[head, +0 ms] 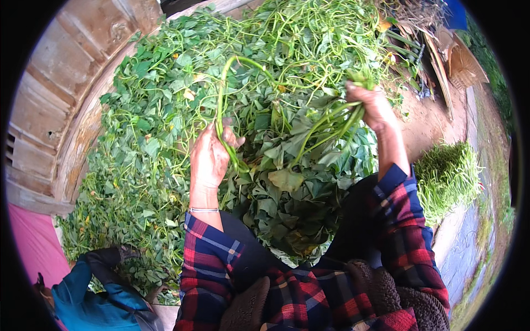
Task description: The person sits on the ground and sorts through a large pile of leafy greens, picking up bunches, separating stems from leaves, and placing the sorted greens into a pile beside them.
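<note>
In my left hand (210,155) is a thick green vine stem (221,89), which arches up and over toward the right. My right hand (374,106) grips a bunch of long leaf stalks (327,126) whose leaves hang down to the left. Cut stalk ends stick out above that fist. Between my knees lies a heap of darker, broad green leaves (285,202). A yellowed leaf (286,180) hangs at the lower end of the bunch. Tangled leafy vines (165,136) spread beneath and beyond both hands.
A neat pile of cut green stalks (447,178) lies at the right. Wooden planks (54,111) form a wall on the left. A person in a teal garment (95,293) is close by at lower left, beside pink cloth (35,240). A woven basket (468,66) and dry sticks (434,62) are at upper right.
</note>
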